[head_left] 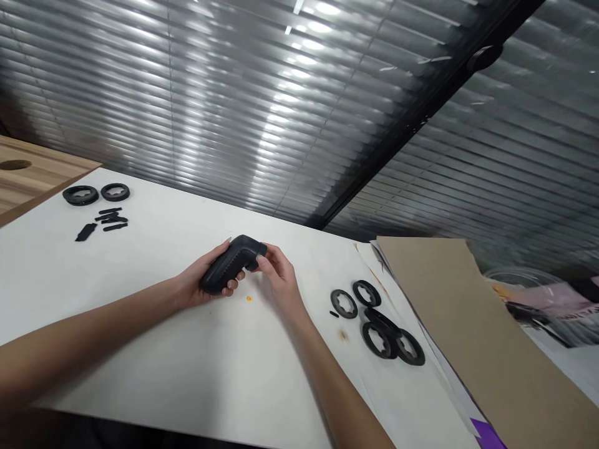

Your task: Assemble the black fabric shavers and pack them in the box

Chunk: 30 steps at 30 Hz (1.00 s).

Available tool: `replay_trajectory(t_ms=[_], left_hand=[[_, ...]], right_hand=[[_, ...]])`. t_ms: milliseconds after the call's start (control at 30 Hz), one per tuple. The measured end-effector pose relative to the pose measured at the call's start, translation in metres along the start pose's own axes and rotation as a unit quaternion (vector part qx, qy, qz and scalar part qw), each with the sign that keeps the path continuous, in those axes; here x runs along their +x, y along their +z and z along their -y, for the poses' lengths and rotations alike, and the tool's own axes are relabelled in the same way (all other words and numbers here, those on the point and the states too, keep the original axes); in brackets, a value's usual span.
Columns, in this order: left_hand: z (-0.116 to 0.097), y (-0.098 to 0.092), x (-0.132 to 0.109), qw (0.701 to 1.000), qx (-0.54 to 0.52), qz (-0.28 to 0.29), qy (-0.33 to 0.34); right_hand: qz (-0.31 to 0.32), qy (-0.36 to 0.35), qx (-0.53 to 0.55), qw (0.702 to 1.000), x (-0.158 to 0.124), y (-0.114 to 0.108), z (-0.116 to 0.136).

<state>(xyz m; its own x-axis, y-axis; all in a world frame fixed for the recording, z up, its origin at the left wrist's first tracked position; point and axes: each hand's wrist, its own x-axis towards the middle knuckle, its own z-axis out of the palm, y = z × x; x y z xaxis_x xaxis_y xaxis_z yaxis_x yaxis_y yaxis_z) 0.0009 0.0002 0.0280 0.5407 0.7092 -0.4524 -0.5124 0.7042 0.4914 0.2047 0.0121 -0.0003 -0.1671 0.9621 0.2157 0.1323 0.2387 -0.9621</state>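
A black, bent, pistol-shaped handheld device point(228, 267) is held above the white table, its thick body tilted down to the left. My left hand point(196, 284) is wrapped round that body, with fingertips showing under it. At the short end on the right, my right hand point(281, 277) pinches the device between thumb and fingers; some of these fingers are hidden behind it. A small yellow-orange piece point(249, 299) lies on the table just below the hands.
Several black notched rings point(344, 304) lie to the right, partly overlapping, near a brown cardboard sheet point(430, 299). At far left are black rings point(115, 192) and small black strips point(115, 227), beside a wooden board point(42, 165). Blinds point(210, 112) hang behind the table point(178, 374).
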Motion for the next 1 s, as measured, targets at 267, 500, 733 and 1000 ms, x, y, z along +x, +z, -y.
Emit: replay_trajectory(t_ms=[267, 500, 733, 1000], left_hand=[[0.001, -0.007, 0.006, 0.999, -0.021, 0.025, 0.01], [0.001, -0.008, 0.007, 0.999, -0.042, 0.029, 0.008], [0.0, -0.009, 0.007, 0.999, -0.038, 0.029, 0.016], [0.006, -0.018, 0.012, 0.993, 0.076, 0.091, 0.007]], right_hand=[[0.006, -0.013, -0.021, 1.0, 0.0, -0.004, -0.007], [0.001, -0.03, -0.022, 0.999, -0.001, -0.001, -0.007], [-0.021, 0.001, -0.007, 1.0, 0.002, -0.006, -0.007], [-0.043, 0.019, -0.035, 0.998, 0.002, -0.006, -0.002]])
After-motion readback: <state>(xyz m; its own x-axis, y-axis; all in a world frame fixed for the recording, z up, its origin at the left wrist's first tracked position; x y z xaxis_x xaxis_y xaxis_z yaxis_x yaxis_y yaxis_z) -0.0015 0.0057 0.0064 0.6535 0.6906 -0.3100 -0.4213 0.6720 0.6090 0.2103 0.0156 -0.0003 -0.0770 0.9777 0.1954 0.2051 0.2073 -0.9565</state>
